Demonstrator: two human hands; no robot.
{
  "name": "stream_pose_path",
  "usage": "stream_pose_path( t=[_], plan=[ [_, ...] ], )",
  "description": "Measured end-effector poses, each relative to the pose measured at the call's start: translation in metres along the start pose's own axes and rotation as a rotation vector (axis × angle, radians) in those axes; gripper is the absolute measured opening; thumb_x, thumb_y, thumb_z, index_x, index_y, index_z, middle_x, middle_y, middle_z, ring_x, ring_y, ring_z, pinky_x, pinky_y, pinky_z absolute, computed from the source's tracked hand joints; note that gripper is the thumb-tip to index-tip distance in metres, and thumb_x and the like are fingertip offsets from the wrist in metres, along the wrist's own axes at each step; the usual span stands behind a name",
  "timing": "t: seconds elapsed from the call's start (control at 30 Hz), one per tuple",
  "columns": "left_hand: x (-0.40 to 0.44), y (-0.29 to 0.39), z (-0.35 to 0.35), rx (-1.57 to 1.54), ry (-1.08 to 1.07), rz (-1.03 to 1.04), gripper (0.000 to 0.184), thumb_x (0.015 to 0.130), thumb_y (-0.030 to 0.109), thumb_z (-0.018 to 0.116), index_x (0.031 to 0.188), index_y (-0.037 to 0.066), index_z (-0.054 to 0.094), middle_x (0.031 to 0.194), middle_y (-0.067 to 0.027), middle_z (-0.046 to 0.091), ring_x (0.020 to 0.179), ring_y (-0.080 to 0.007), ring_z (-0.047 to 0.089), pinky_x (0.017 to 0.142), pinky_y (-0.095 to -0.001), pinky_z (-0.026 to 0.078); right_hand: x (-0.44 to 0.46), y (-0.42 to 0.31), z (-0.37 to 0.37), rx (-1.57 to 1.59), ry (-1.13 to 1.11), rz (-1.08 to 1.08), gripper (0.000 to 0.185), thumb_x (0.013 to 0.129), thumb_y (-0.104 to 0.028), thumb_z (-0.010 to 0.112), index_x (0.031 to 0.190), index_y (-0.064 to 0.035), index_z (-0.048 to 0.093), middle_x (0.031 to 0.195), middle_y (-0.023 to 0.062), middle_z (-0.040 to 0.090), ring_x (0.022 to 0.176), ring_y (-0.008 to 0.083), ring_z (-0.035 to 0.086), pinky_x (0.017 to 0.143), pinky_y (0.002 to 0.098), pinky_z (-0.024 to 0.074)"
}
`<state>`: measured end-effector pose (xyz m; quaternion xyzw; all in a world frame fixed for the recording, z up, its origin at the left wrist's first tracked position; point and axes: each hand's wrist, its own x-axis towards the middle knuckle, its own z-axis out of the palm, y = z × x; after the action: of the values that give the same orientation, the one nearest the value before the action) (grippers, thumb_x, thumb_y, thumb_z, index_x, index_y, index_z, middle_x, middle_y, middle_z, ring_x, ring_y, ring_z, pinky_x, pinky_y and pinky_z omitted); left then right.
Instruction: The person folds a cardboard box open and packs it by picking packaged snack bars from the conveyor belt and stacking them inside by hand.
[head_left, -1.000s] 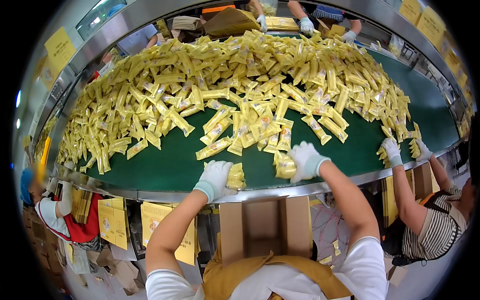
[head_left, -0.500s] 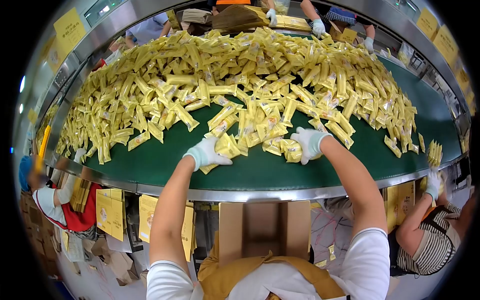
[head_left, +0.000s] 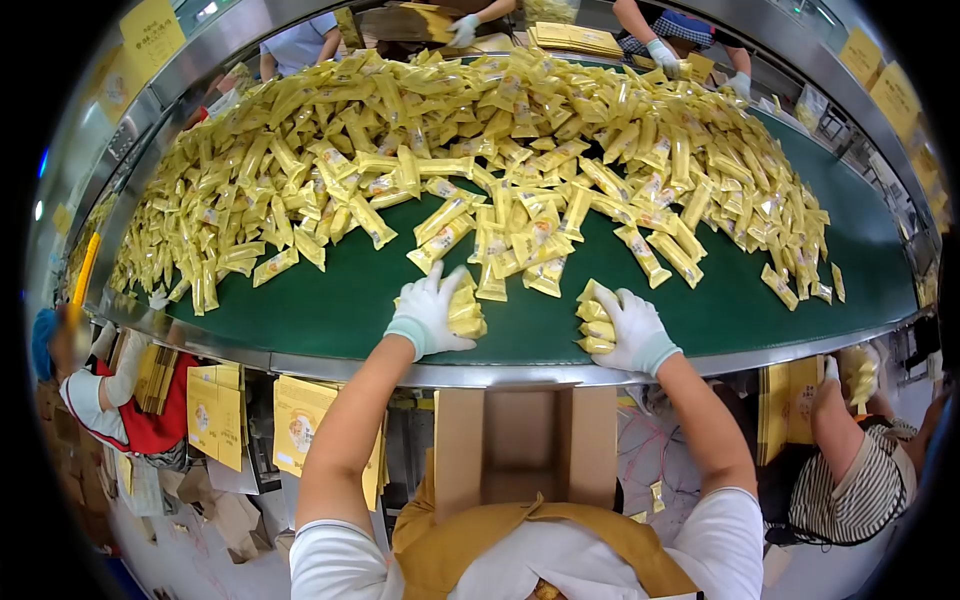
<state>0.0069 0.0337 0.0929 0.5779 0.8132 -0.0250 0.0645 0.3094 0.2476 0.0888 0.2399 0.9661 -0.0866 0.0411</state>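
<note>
Both my hands wear white gloves and rest low over the green conveyor belt (head_left: 330,310), near its front edge. My left hand (head_left: 430,312) grips several yellow snack packets (head_left: 467,308) on its inner side. Opposite it, my right hand (head_left: 632,330) is closed around a small stack of yellow snack packets (head_left: 594,318). Between and beyond my hands lies a loose cluster of packets (head_left: 522,235), running back into a large heap (head_left: 420,115). Below the belt edge, against my apron, an open cardboard box (head_left: 460,440) stands with its flaps spread.
A metal rim (head_left: 520,374) borders the belt. Flat yellow cartons (head_left: 215,415) stand at the left below it. Co-workers with gloved hands are at the far side, the left and the right; the right one holds packets (head_left: 858,375). A few packets (head_left: 657,496) lie on the floor.
My hands have drawn back toward the belt's front edge, bringing the packets they grip away from the cluster. The right-hand co-worker's packets have come down off the belt edge.
</note>
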Motion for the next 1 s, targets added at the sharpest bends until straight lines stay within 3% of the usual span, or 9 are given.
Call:
stream_pose_path(
  t=[0.23, 0.33, 0.43, 0.53, 0.57, 0.7, 0.77, 0.83, 1.0],
  plan=[
    [-0.009, -0.001, 0.025, -0.107, 0.167, -0.114, 0.127, 0.064, 0.066, 0.081, 0.156, -0.001, 0.024, 0.133, -0.0200, 0.055, 0.121, -0.0336, 0.055, 0.106, -0.0459, 0.041, -0.008, -0.006, -0.008, 0.199, -0.035, 0.231, 0.121, 0.067, -0.048, 0.083, 0.157, 0.0031, 0.020, 0.131, 0.0242, 0.053, 0.118, 0.0388, 0.055, 0.105, 0.0449, 0.0441],
    [-0.039, -0.024, 0.042, -0.694, 0.479, -0.152, 0.112, 0.070, 0.055, 0.083, 0.152, -0.002, 0.032, 0.129, -0.0188, 0.057, 0.117, -0.0309, 0.058, 0.103, -0.0437, 0.046, -0.044, -0.014, -0.023, 1.036, 0.155, -0.070, 0.115, 0.068, -0.028, 0.089, 0.156, 0.0045, 0.023, 0.138, 0.0212, 0.050, 0.133, 0.0296, 0.049, 0.114, 0.0378, 0.0373],
    [-0.078, -0.036, 0.032, -1.822, 0.182, -0.102, 0.084, 0.087, 0.047, 0.074, 0.147, -0.002, 0.040, 0.133, -0.0154, 0.058, 0.123, -0.0245, 0.059, 0.102, -0.0377, 0.050, -0.077, -0.067, -0.091, 1.333, -0.166, -0.197, 0.110, 0.067, -0.031, 0.089, 0.152, 0.0042, 0.028, 0.131, 0.0205, 0.054, 0.125, 0.0318, 0.054, 0.109, 0.0395, 0.0428],
    [-0.115, 0.031, -0.023, -2.141, 0.278, 0.296, 0.088, 0.090, 0.060, 0.067, 0.148, 0.000, 0.040, 0.134, -0.0142, 0.057, 0.125, -0.0255, 0.058, 0.105, -0.0385, 0.049, -0.090, -0.101, -0.086, 0.268, -0.104, -0.462, 0.108, 0.063, -0.047, 0.086, 0.144, 0.0060, 0.037, 0.107, 0.0258, 0.059, 0.099, 0.0419, 0.062, 0.088, 0.0458, 0.0516],
    [-0.117, 0.045, -0.031, -2.226, 0.175, 0.351, 0.093, 0.087, 0.059, 0.070, 0.151, 0.002, 0.034, 0.137, -0.0136, 0.055, 0.126, -0.0232, 0.056, 0.105, -0.0388, 0.049, -0.089, -0.127, -0.089, 0.052, -0.375, -0.419, 0.103, 0.065, -0.048, 0.082, 0.140, 0.0072, 0.039, 0.107, 0.0230, 0.061, 0.102, 0.0392, 0.063, 0.087, 0.0463, 0.0510],
    [-0.119, 0.080, -0.038, -1.564, -0.051, 0.620, 0.104, 0.075, 0.042, 0.085, 0.153, 0.001, 0.030, 0.130, -0.0132, 0.055, 0.112, -0.0262, 0.061, 0.099, -0.0386, 0.052, -0.069, -0.201, -0.058, -0.224, -0.818, -0.392, 0.093, 0.068, -0.040, 0.080, 0.145, 0.0006, 0.045, 0.131, 0.0201, 0.058, 0.122, 0.0355, 0.059, 0.100, 0.0442, 0.0464],
    [-0.124, 0.102, -0.060, -1.185, 0.037, 0.631, 0.114, 0.066, 0.038, 0.090, 0.153, -0.001, 0.028, 0.129, -0.0153, 0.055, 0.111, -0.0311, 0.060, 0.100, -0.0418, 0.049, -0.078, -0.176, 0.051, 0.142, -0.421, -0.612, 0.093, 0.072, -0.044, 0.079, 0.147, -0.0026, 0.045, 0.149, 0.0213, 0.047, 0.137, 0.0351, 0.048, 0.113, 0.0460, 0.0377],
    [-0.123, 0.116, -0.046, -0.770, 0.181, 0.561, 0.121, 0.061, 0.041, 0.092, 0.153, -0.002, 0.028, 0.128, -0.0191, 0.055, 0.114, -0.0365, 0.056, 0.103, -0.0468, 0.044, -0.086, -0.182, 0.086, 0.187, -0.497, -0.605, 0.091, 0.072, -0.046, 0.079, 0.146, -0.0028, 0.046, 0.147, 0.0215, 0.049, 0.136, 0.0361, 0.048, 0.113, 0.0460, 0.0376],
    [-0.119, 0.137, 0.010, -0.326, 0.454, 0.529, 0.081, 0.073, 0.026, 0.076, 0.143, -0.001, 0.045, 0.120, -0.0187, 0.057, 0.113, -0.0342, 0.057, 0.102, -0.0484, 0.042, -0.098, -0.191, 0.129, 0.267, -0.658, -0.562, 0.088, 0.072, -0.049, 0.078, 0.142, -0.0027, 0.050, 0.143, 0.0221, 0.053, 0.134, 0.0382, 0.049, 0.113, 0.0454, 0.0377]
  ],
)
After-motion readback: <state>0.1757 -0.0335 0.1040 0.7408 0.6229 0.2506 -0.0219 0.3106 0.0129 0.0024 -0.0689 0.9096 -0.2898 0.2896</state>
